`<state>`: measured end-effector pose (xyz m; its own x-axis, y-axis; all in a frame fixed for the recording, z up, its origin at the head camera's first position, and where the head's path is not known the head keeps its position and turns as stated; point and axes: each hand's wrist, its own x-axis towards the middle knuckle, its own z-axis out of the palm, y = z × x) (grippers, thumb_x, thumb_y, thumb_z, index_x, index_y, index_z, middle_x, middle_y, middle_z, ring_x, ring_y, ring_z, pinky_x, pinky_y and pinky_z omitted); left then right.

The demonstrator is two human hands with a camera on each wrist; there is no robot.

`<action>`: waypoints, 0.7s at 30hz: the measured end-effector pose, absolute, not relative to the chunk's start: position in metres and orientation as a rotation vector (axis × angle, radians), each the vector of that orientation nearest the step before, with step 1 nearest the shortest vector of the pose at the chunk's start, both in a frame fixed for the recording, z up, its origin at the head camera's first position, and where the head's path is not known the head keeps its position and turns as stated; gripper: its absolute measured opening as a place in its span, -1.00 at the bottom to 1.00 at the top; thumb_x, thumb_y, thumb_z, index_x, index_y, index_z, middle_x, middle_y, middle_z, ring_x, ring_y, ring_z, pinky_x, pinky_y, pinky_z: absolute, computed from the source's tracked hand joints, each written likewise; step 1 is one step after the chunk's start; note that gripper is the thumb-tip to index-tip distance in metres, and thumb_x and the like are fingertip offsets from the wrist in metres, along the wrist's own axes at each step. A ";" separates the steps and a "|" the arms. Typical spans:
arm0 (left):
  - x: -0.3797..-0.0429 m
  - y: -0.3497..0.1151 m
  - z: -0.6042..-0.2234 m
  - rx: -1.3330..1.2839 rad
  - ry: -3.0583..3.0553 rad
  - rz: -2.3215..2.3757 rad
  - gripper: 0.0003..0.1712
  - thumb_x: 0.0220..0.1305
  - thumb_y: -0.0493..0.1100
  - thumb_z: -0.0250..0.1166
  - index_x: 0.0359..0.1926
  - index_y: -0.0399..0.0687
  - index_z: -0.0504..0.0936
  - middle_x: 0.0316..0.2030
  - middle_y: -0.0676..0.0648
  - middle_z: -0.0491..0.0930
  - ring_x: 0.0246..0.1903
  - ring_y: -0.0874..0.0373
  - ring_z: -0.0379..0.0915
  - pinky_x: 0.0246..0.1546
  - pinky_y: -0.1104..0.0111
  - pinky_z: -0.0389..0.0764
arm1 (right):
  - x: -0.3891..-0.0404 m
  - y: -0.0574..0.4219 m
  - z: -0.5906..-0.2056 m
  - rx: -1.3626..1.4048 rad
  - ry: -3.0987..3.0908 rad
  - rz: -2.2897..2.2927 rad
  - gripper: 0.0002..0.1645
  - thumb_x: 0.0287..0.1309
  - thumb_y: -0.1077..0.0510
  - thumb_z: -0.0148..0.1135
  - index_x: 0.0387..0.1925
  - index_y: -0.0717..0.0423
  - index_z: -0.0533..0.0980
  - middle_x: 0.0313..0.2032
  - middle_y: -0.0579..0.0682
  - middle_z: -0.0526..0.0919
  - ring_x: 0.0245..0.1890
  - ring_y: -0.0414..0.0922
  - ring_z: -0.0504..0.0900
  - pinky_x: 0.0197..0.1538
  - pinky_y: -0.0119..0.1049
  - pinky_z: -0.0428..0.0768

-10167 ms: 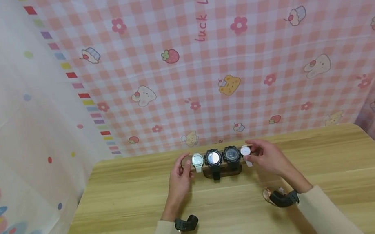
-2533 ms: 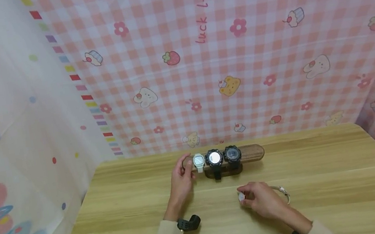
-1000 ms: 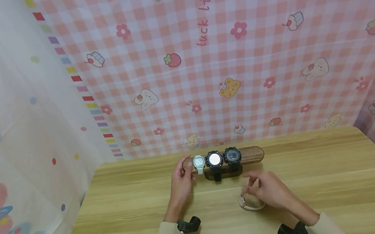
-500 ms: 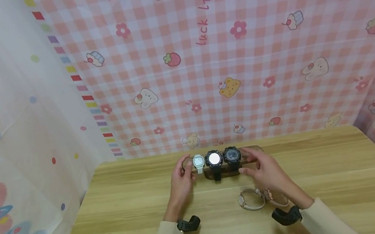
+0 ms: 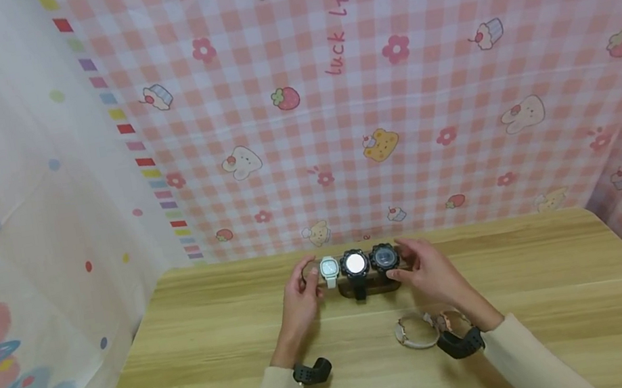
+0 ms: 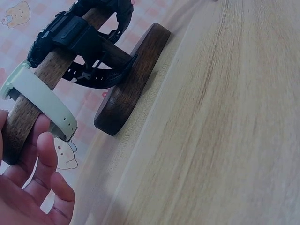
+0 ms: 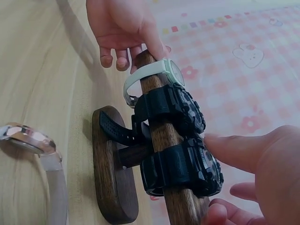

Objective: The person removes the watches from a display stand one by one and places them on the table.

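Observation:
My left hand [image 5: 297, 298] grips the left end of a dark wooden watch stand [image 7: 115, 183]. Beside its fingers, a pale mint watch [image 5: 329, 267] is strapped round the bar, and a black watch with a bright face [image 5: 355, 262] sits next to that. Farther right on the bar is a second black watch [image 5: 384, 256]. My right hand [image 5: 431, 270] pinches this one at its case, thumb and fingers on either side. In the right wrist view, a fingertip overlaps the gap between the two black watches.
In front of the stand, a pale-strapped watch [image 5: 422, 344] lies on the wooden table [image 5: 203, 363]. Right beside it is a rose-gold watch [image 7: 35, 138], partly behind the right wrist's black camera band [image 5: 462, 344]. A pink checked curtain [image 5: 335, 114] hangs behind the table.
The pale-strapped watch has gone from the stand's right end to the table beside the rose-gold one. My right hand has let it go and returned to the stand; the left hand stays put.

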<state>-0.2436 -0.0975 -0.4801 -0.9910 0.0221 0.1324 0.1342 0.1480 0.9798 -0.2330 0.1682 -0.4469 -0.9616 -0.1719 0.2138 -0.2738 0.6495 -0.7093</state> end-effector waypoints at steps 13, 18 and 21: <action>-0.243 -0.097 -0.480 -0.178 -2.317 -1.985 -0.62 0.52 -0.20 0.06 0.29 -0.05 0.47 -0.46 -0.20 0.48 -0.37 -0.32 0.52 -0.48 0.44 0.49 | -0.249 0.166 -0.447 0.333 -2.835 1.201 -0.14 0.13 0.03 0.44 0.35 0.34 0.32 -0.02 0.28 0.55 -0.08 0.10 0.54 0.03 0.05 0.55; -0.245 -0.097 -0.483 -0.175 -2.318 -1.988 -0.61 0.53 -0.20 0.06 0.30 -0.05 0.46 -0.45 -0.21 0.47 -0.35 -0.37 0.52 -0.46 0.41 0.51 | -0.251 0.165 -0.447 0.299 -2.865 1.216 -0.13 0.14 -0.01 0.44 0.36 0.31 0.31 -0.02 0.26 0.52 -0.02 0.12 0.51 0.07 0.08 0.52; -0.254 -0.099 -0.498 -0.160 -2.310 -1.993 -0.61 0.53 -0.16 0.07 0.31 0.00 0.46 -0.44 -0.19 0.47 -0.36 -0.34 0.53 -0.46 0.41 0.52 | -0.251 0.164 -0.448 0.307 -2.857 1.203 -0.19 0.13 -0.01 0.44 0.33 0.25 0.38 -0.07 0.21 0.54 -0.08 0.07 0.50 0.00 0.01 0.52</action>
<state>-0.2542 -0.0987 -0.4977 -0.9908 0.0229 0.1333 0.1352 0.1450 0.9801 -0.2509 0.1641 -0.4478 -0.9803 -0.1703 0.1006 -0.1909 0.6824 -0.7056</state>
